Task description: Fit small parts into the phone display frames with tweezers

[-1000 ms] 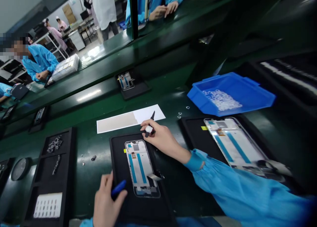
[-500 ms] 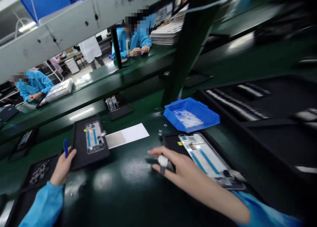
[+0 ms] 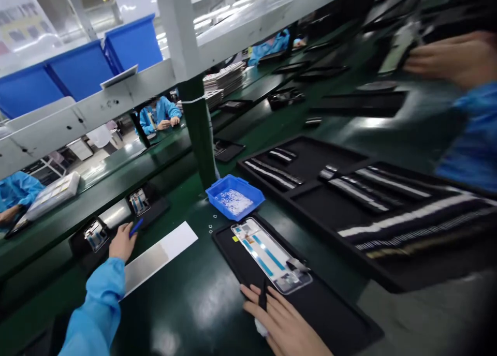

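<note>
My left hand (image 3: 122, 242) is closed with a blue pen (image 3: 135, 226) poking out of it. It is at the right edge of a dark tray (image 3: 79, 250) bearing a phone frame (image 3: 95, 235); whether it touches the tray I cannot tell. My right hand (image 3: 281, 320) lies with fingers spread at the near left side of a black tray (image 3: 322, 314). A narrow dark thing (image 3: 263, 296) shows among its fingers and a white patch (image 3: 261, 327) below; I cannot make out either. On this tray rests a larger phone frame (image 3: 267, 252) with blue strips and a yellow tab.
A blue bin (image 3: 235, 196) of small white pieces stands behind the right tray, a few pieces loose beside it. A white strip (image 3: 163, 255) lies between my hands. Compartmented black trays (image 3: 310, 201) hold strips at right. Another person's hand (image 3: 454, 58) is at upper right. A green post (image 3: 198, 133) rises behind.
The view has swung right. My left hand has gone from the near tray with the phone frame to one farther back. My right hand has come down onto the right tray, fingers spread.
</note>
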`<state>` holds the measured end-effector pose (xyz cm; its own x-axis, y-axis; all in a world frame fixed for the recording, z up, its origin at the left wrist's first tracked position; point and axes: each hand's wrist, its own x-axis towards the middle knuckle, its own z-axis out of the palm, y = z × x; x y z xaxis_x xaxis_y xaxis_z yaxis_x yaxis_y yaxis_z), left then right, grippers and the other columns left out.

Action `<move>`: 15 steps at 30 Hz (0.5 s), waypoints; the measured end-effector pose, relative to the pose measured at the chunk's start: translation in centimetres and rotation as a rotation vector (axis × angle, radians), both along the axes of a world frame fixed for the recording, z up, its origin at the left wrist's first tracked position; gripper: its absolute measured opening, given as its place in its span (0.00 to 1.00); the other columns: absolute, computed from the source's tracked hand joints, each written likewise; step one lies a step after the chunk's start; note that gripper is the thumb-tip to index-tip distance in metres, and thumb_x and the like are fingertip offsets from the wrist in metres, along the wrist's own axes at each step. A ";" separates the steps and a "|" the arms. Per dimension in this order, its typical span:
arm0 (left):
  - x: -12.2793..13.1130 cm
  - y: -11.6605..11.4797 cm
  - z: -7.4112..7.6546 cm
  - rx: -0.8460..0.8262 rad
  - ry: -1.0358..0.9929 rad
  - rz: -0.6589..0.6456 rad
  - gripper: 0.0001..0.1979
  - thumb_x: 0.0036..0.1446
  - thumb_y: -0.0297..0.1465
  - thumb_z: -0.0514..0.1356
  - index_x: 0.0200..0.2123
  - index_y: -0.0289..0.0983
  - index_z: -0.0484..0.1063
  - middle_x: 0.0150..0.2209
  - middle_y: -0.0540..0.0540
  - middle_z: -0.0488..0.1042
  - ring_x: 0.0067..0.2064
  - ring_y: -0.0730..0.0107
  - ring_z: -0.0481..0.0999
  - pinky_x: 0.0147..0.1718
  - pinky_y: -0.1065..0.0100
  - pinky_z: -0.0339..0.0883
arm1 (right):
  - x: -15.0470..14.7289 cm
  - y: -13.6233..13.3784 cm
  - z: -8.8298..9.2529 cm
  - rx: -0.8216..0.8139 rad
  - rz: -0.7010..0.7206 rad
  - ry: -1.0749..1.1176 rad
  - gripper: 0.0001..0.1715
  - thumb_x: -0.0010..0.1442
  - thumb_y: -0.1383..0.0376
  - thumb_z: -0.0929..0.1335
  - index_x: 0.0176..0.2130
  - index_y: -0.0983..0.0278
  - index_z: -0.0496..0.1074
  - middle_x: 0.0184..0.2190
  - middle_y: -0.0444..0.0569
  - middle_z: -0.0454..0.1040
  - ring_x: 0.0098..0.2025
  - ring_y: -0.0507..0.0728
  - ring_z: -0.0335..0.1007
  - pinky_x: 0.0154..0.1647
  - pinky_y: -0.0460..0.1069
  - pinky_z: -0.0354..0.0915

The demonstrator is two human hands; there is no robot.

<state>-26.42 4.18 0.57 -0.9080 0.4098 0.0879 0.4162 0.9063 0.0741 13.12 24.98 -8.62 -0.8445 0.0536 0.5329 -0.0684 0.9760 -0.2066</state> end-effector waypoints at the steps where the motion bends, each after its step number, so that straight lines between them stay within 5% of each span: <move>1: 0.2 1.8 -0.5 -0.047 -0.006 -0.045 0.23 0.63 0.36 0.54 0.60 0.42 0.67 0.63 0.40 0.65 0.53 0.54 0.76 0.50 0.59 0.70 | 0.0 -0.1 -0.2 -0.012 0.003 -0.005 0.34 0.51 0.80 0.58 0.54 0.62 0.70 0.60 0.50 0.69 0.57 0.57 0.69 0.58 0.53 0.65; 4: 0.9 5.5 -1.1 -0.178 -0.016 -0.115 0.23 0.62 0.31 0.54 0.61 0.40 0.65 0.62 0.36 0.65 0.48 0.52 0.79 0.46 0.54 0.71 | 0.1 0.0 -0.4 -0.086 0.008 -0.042 0.36 0.49 0.81 0.58 0.53 0.63 0.71 0.60 0.51 0.68 0.59 0.57 0.67 0.61 0.53 0.63; 7: 1.4 6.5 -0.3 -0.266 -0.006 -0.132 0.18 0.63 0.29 0.52 0.55 0.38 0.69 0.56 0.35 0.70 0.45 0.52 0.80 0.43 0.55 0.71 | 0.6 0.3 -0.3 -0.193 -0.004 -0.087 0.39 0.46 0.82 0.58 0.54 0.62 0.71 0.61 0.51 0.67 0.61 0.57 0.65 0.63 0.55 0.62; 15: 4.3 3.3 5.4 -0.220 0.060 -0.128 0.17 0.65 0.36 0.48 0.53 0.35 0.67 0.53 0.36 0.74 0.47 0.54 0.78 0.43 0.62 0.70 | 1.0 0.4 0.7 -0.265 -0.007 -0.083 0.37 0.48 0.83 0.58 0.53 0.62 0.70 0.60 0.52 0.69 0.59 0.59 0.67 0.61 0.59 0.65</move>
<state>-22.09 7.47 5.96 -0.8432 0.5363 0.0361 0.5263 0.8375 -0.1471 14.09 25.38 -7.94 -0.8836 0.1882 0.4288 -0.0340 0.8875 -0.4596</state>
